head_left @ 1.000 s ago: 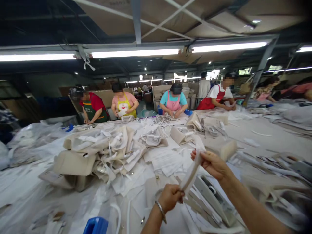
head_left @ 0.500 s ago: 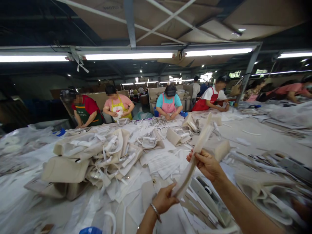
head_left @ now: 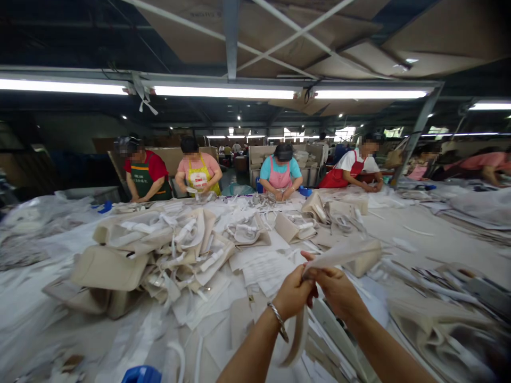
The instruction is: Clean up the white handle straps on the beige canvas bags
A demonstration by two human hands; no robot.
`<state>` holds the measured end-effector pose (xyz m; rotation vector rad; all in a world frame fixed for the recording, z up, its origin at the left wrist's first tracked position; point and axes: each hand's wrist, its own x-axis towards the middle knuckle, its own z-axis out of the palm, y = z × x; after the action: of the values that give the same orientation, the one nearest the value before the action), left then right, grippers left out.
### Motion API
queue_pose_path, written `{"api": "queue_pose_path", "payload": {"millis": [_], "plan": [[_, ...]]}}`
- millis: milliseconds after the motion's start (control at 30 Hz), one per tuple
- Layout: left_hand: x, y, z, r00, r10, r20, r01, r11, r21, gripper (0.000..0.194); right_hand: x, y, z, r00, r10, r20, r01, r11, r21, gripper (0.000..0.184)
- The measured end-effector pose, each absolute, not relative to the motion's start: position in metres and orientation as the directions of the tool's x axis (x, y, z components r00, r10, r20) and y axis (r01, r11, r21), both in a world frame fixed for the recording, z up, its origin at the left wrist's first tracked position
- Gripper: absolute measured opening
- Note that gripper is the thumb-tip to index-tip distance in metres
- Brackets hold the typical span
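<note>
Both my hands meet over the near middle of a wide work table (head_left: 431, 223). My left hand (head_left: 293, 292), with a metal bangle on the wrist, and my right hand (head_left: 337, 290) pinch the same long cream fabric strip (head_left: 339, 254). One end of the strip points up and right, blurred by motion; the other end hangs down below my left hand. Under my hands lie flat white and cream cut pieces.
A heap of cream fabric bags and white straps (head_left: 159, 250) fills the table's left middle. Several people in aprons (head_left: 279, 173) work along the far edge. A blue plastic object (head_left: 141, 374) sits at the near edge. More stacked pieces (head_left: 451, 314) lie at the right.
My hands were apart with the strip stretched between them; now they have come together at its middle, and the strip's upper end has swung down to the right.
</note>
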<state>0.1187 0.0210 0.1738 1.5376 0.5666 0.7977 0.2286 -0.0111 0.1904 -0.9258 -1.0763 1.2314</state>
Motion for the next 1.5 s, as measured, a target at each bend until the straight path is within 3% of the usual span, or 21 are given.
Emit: {"api": "queue_pose_path", "payload": {"millis": [133, 233, 367, 567, 700, 900, 967, 1067, 1167, 1300, 1500], "plan": [[0.103, 0.024, 0.172, 0.555, 0.766, 0.323, 0.071, -0.431, 0.900, 0.025, 0.268, -0.021, 0.200, 0.006, 0.989, 0.151, -0.022, 0.151, -0.988, 0.032], [0.086, 0.036, 0.175, 0.582, 0.695, 0.422, 0.152, -0.602, 0.784, 0.027, 0.300, -0.035, 0.211, -0.030, 0.999, -0.024, -0.150, -0.028, -0.988, 0.037], [0.066, 0.050, 0.176, 0.659, 0.553, 0.510, 0.206, -0.785, 0.584, 0.031, 0.312, -0.059, 0.223, -0.251, 0.913, -0.323, -0.268, -0.386, -0.883, 0.043], [0.053, 0.060, 0.174, 0.714, 0.518, 0.472, 0.344, -0.846, 0.407, 0.030, 0.288, -0.082, 0.214, -0.417, 0.789, -0.451, -0.163, -0.554, -0.817, 0.029], [0.050, 0.058, 0.168, 0.733, 0.531, 0.425, 0.358, -0.832, 0.423, 0.030, 0.278, -0.086, 0.198, -0.429, 0.791, -0.437, -0.230, -0.564, -0.793, 0.018], [0.060, 0.029, 0.155, 0.758, 0.570, 0.318, 0.279, -0.724, 0.631, 0.030, 0.267, -0.080, 0.201, -0.306, 0.912, -0.271, -0.393, -0.381, -0.837, 0.017], [0.063, 0.017, 0.164, 0.734, 0.599, 0.321, 0.290, -0.703, 0.650, 0.047, 0.263, -0.076, 0.204, -0.307, 0.918, -0.252, -0.402, -0.365, -0.839, 0.020], [0.063, 0.000, 0.196, 0.699, 0.603, 0.385, 0.336, -0.752, 0.567, 0.083, 0.256, -0.073, 0.204, -0.340, 0.905, -0.255, -0.405, -0.386, -0.829, 0.024], [0.064, -0.012, 0.224, 0.716, 0.529, 0.455, 0.345, -0.835, 0.429, 0.060, 0.246, -0.075, 0.203, -0.370, 0.899, -0.235, -0.411, -0.385, -0.826, 0.025], [0.071, -0.014, 0.219, 0.786, 0.479, 0.389, 0.345, -0.864, 0.367, 0.026, 0.237, -0.078, 0.199, -0.386, 0.899, -0.207, -0.400, -0.365, -0.840, 0.029], [0.069, -0.006, 0.189, 0.809, 0.424, 0.406, 0.406, -0.904, 0.135, 0.013, 0.250, -0.078, 0.182, -0.415, 0.884, -0.215, -0.176, -0.310, -0.934, 0.035]]}}
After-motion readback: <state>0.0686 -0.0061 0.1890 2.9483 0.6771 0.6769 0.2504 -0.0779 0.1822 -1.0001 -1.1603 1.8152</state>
